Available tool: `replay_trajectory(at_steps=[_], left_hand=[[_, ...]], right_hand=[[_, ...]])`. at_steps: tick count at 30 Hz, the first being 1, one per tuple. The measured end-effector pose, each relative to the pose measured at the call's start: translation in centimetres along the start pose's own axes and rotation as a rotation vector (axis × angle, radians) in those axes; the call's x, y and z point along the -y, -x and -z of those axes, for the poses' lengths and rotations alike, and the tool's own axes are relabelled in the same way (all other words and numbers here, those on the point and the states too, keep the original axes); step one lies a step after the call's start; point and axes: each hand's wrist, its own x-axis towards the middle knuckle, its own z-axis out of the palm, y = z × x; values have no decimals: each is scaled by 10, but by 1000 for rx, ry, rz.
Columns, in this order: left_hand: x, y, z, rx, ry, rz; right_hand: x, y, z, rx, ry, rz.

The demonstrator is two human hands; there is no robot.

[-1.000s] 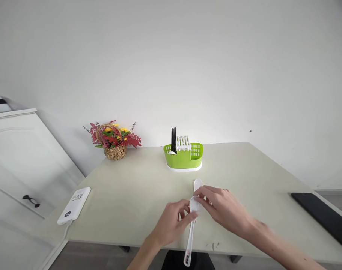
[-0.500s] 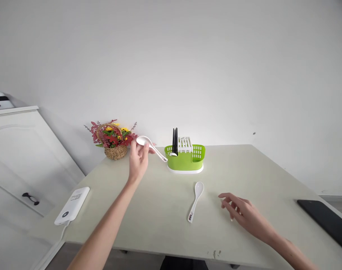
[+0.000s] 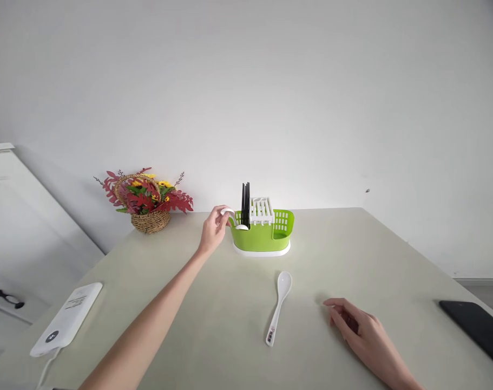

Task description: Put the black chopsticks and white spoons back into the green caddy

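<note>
My left hand [image 3: 215, 227] pinches a white spoon [image 3: 229, 210] by its bowl end, at the left side of the green utensil caddy [image 3: 262, 238]. That spoon's handle points down into the left compartment, where its tip is hidden. Several black chopsticks [image 3: 245, 205] stand upright in this compartment, and the bowl of another white spoon [image 3: 242, 227] shows at its front rim. A further white spoon [image 3: 278, 309] lies on the table, bowl away from me. To its right, my right hand [image 3: 357, 336] rests on the tabletop, fingers loosely bent, holding nothing.
A white slatted rack [image 3: 262, 210] tops the caddy's middle. Left of it stands a wicker basket [image 3: 151, 221] of artificial flowers. A white power bank [image 3: 67, 319] with a cable lies at the table's left, a black phone-like slab [image 3: 473, 330] at the right. A white cabinet [image 3: 39, 233] adjoins the left.
My left hand has carried its spoon right to the caddy and turned the handle down into the left compartment. My right hand has lowered onto the table. The view has shifted slightly.
</note>
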Motion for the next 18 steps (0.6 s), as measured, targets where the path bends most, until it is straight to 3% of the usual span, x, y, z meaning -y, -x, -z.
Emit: replay_trajectory(at_steps=[6, 11, 15, 18], left_hand=[[21, 8, 3, 131, -52, 109], [16, 12, 1, 193, 13, 137], [11, 17, 2, 165, 89, 192], [18, 26, 5, 9, 110, 227]], right_hand=[[-3, -1, 0, -34, 17, -26], [-2, -3, -1, -30, 35, -47], [1, -3, 0, -40, 42, -36], [1, -2, 0, -37, 46, -40]])
